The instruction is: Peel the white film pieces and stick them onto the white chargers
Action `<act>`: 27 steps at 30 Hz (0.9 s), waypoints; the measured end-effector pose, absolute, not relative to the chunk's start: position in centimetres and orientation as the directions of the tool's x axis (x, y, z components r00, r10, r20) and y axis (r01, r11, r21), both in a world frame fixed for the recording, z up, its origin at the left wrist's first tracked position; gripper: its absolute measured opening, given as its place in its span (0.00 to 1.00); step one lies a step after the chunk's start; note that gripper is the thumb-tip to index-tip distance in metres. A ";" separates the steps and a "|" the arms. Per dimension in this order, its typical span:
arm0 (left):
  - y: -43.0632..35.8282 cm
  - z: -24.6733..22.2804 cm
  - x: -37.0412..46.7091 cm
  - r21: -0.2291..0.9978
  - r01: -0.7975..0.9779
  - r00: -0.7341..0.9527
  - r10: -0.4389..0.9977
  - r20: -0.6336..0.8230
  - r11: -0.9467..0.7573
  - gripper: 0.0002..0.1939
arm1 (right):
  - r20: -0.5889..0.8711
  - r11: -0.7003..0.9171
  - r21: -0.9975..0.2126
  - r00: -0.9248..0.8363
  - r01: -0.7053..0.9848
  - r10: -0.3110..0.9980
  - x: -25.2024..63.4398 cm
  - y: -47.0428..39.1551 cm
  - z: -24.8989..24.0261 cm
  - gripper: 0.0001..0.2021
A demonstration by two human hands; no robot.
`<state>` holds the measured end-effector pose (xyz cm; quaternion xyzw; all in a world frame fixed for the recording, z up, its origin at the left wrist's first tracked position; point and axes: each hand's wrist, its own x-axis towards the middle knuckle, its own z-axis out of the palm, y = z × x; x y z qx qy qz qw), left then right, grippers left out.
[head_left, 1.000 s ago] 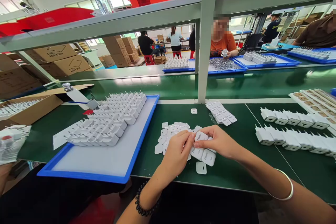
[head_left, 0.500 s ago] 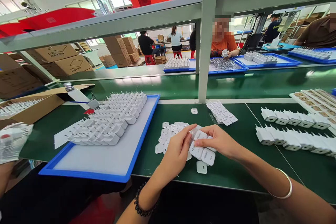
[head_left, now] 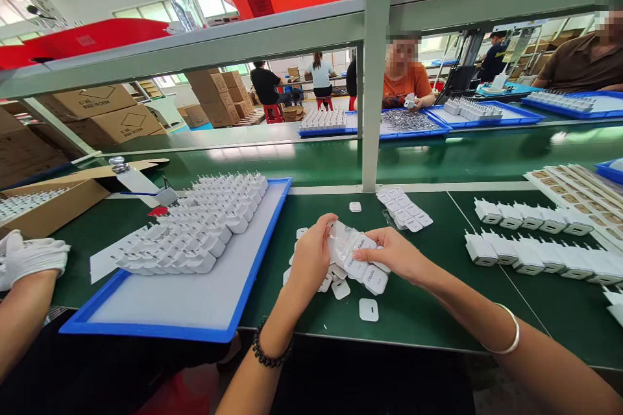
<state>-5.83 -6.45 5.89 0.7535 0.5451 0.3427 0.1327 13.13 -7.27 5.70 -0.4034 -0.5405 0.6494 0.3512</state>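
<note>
Both my hands are raised over a pile of small white square plates with slots (head_left: 340, 289) on the green tabletop. My left hand (head_left: 309, 256) is closed around the left end of a clear plastic bag of printed white charger cover plates (head_left: 375, 279). My right hand (head_left: 392, 253) pinches the same bag from the right, its thumb on a plate. Part of the bag and some loose plates are hidden behind my fingers. One loose cover plate (head_left: 368, 310) lies just in front, near the table edge. Another bagged set of cover plates (head_left: 405, 209) rests behind my right hand.
A blue-rimmed tray (head_left: 228, 335) bearing rows of white chargers (head_left: 214, 224) stands left. More chargers (head_left: 535, 256) line the right side. A shelf post (head_left: 372, 78) rises ahead. A co-worker's gloved hand (head_left: 34, 259) is at far left; several people sit beyond the bench.
My left hand has turned more upright and shifted left, and clear film now shows stretched between my hands. The view has shifted slightly. The co-worker's gloved hand has changed its pose.
</note>
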 end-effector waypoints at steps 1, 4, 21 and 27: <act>-6.0 5.7 -6.2 0.559 0.754 0.145 0.918 0.370 -0.344 0.19 | -0.149 -0.171 -0.985 -0.422 -0.013 0.894 13.2 -7.2 5.7 0.15; -4.8 5.2 -7.7 0.535 0.805 0.051 0.928 0.370 -0.258 0.20 | -0.154 -0.175 -0.984 -0.418 -0.013 0.895 13.5 -7.3 6.0 0.15; -9.8 6.8 -5.3 0.892 0.374 0.214 0.960 0.183 -0.253 0.22 | -0.098 -0.174 -0.979 -0.500 -0.107 0.860 13.4 -8.4 6.9 0.15; -10.3 6.5 -5.2 0.807 0.449 0.215 0.923 0.319 -0.384 0.22 | -0.095 -0.201 -0.969 -0.534 -0.143 0.840 13.3 -8.4 6.8 0.13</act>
